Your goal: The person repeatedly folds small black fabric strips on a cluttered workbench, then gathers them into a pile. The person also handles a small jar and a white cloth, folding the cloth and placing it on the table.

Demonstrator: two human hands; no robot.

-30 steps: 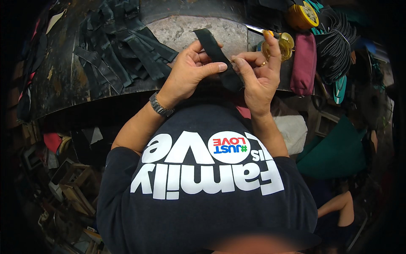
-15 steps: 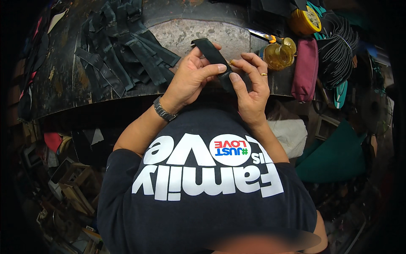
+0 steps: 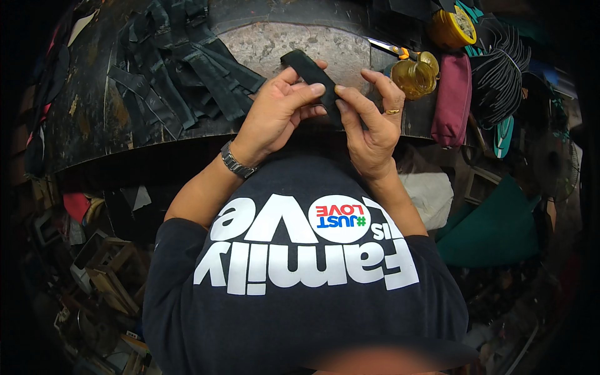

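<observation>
Black strap material, a short flat strip [image 3: 312, 78], is pinched between both hands above the dark workbench [image 3: 94, 112]. The left hand [image 3: 275, 115] is curled nearly closed, thumb and fingertips pressed on the strip's middle, with a metal wristwatch [image 3: 236, 161] on its wrist. The right hand [image 3: 372, 125] is also closed on the strip, its thumb meeting the left thumb at the strip's lower part while its other fingers arch loosely behind; a gold ring [image 3: 392, 112] sits on one finger. The strip's upper end sticks out free, tilted up and to the left, over a pale round stone slab [image 3: 281, 44] set in the bench top.

Left of the hands lies a loose heap of similar black strips [image 3: 181, 69], overlapping at many angles. To the right of the hands stands an amber glass jar [image 3: 414, 76], and just behind it lie scissors with yellow handles [image 3: 390, 49]. Beside the jar a maroon pouch [image 3: 451, 100] hangs over the bench edge. Further right is a bundle of black cords [image 3: 500, 75], and above the jar a yellow round container [image 3: 450, 28]. Below the bench to the right sit a white bag [image 3: 431, 194] and a teal cloth [image 3: 494, 231]. The person's dark T-shirt [image 3: 300, 312] bears large white lettering and a round white badge with red and blue print.
</observation>
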